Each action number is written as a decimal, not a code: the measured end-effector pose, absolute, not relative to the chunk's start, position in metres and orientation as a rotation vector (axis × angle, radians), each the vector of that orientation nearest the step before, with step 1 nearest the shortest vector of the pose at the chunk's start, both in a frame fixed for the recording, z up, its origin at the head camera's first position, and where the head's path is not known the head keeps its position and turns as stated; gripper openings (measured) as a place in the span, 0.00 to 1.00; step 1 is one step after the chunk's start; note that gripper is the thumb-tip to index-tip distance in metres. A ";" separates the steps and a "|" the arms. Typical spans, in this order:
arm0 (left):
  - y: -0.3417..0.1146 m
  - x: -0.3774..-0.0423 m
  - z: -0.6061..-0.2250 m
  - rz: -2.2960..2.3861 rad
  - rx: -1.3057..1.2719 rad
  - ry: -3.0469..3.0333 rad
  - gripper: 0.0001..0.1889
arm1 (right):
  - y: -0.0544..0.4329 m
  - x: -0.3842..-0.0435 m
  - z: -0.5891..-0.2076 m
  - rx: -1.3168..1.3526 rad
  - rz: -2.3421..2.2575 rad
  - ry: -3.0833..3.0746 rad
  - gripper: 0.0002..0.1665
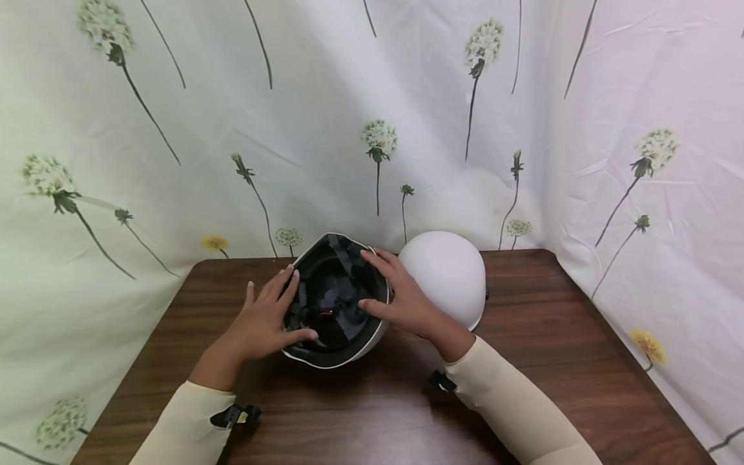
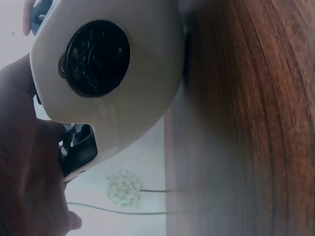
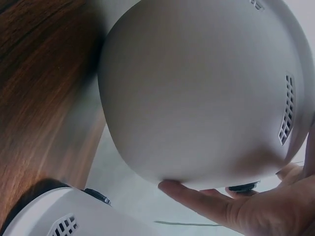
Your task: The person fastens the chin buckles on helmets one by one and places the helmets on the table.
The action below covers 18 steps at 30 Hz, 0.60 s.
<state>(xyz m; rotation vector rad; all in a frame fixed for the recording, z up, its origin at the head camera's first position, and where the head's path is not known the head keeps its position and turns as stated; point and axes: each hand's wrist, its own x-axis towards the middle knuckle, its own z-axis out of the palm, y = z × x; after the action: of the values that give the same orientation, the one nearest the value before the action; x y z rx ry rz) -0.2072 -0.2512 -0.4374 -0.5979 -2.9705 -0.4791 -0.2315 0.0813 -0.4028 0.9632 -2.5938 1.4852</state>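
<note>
The helmet point(image 1: 334, 284) is resting bowl-up on the wood-grain worktop point(image 1: 360, 426) between the left hand point(image 1: 264, 323), whose fingers are spreading apart along the rim, and the right hand point(image 1: 407, 300), which is gripping the opposite edge. Its smooth white shell point(image 3: 197, 98) is enclosing black padding. Just rightward, a second helmet point(image 1: 442, 274) is sitting dome-up.

First helmet point(image 1: 334, 281) left of second helmet point(image 1: 442, 278) (both on table point(image 1: 372, 420))
</note>
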 end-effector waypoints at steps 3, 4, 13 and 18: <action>-0.249 -0.210 -0.437 -0.499 -0.602 -2.984 0.67 | 0.082 -0.231 -0.402 0.958 1.498 -2.589 0.53; -0.249 -0.211 -0.437 -0.499 -0.605 -2.986 0.66 | 0.082 -0.230 -0.401 0.957 1.502 -2.585 0.53; -0.240 -0.220 -0.448 -0.474 -0.629 -2.988 0.65 | 0.079 -0.227 -0.397 1.003 1.488 -2.521 0.54; -0.238 -0.226 -0.459 -0.480 -0.631 -2.989 0.66 | 0.072 -0.222 -0.392 0.999 1.422 -2.541 0.55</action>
<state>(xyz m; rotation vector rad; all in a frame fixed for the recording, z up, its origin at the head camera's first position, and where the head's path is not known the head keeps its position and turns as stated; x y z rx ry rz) -0.2265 -0.2384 -0.4590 -0.6308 -2.9891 -0.4797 -0.2221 0.0723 -0.3924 0.9991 -2.5413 1.4221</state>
